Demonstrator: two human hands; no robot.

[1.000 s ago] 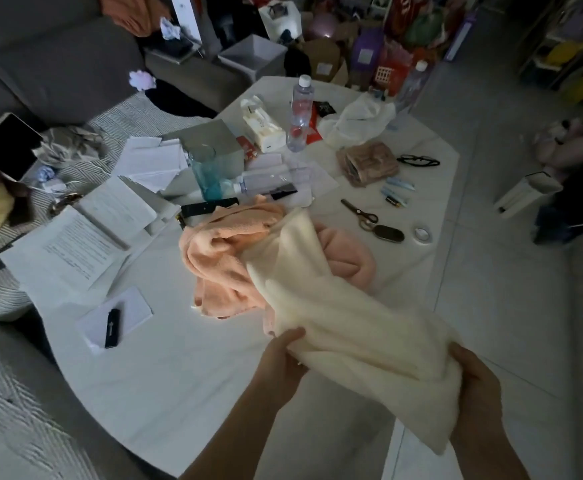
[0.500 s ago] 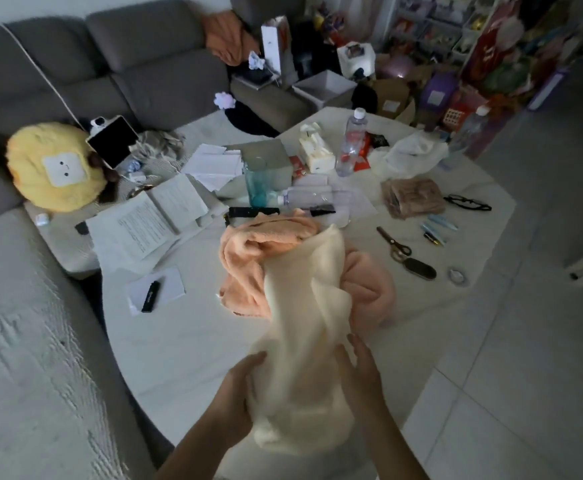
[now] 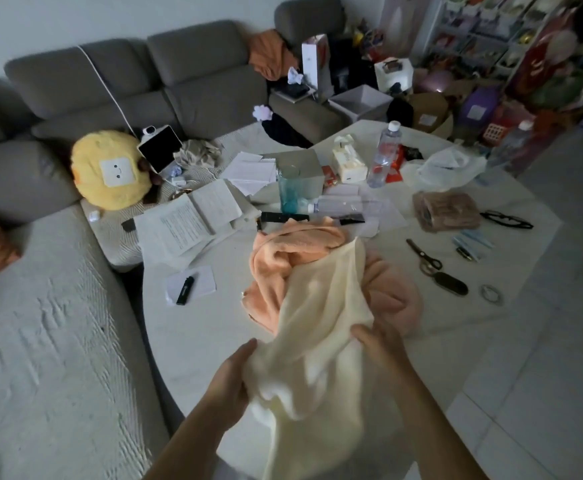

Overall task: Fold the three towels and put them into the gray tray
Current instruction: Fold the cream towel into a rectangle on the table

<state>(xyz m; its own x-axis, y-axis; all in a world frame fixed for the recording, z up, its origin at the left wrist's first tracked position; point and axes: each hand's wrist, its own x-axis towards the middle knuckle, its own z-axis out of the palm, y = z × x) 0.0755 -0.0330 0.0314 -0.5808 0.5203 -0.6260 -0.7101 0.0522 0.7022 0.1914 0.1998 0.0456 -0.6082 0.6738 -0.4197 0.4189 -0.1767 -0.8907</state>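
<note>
A cream towel [image 3: 321,327] hangs bunched over the near edge of the white table [image 3: 196,334], its far end lying on the other towels. My left hand [image 3: 232,375] grips its left edge and my right hand [image 3: 378,344] grips its right edge. Behind it an orange towel [image 3: 283,258] lies crumpled, and a pink towel [image 3: 394,292] lies to the right of it. The gray tray [image 3: 298,162] stands at the back of the table behind a blue glass.
Papers and a black lighter [image 3: 185,290] lie on the table's left. Scissors [image 3: 423,256], glasses [image 3: 506,220], pens, a water bottle [image 3: 383,154], a tissue box and a plastic bag fill the right and back. A gray sofa [image 3: 40,341] is on the left, tiled floor on the right.
My hands came together from a wide spread, then the right hand moved up the towel's right edge. The cream towel went from stretched out to bunched. The camera tilted up.
</note>
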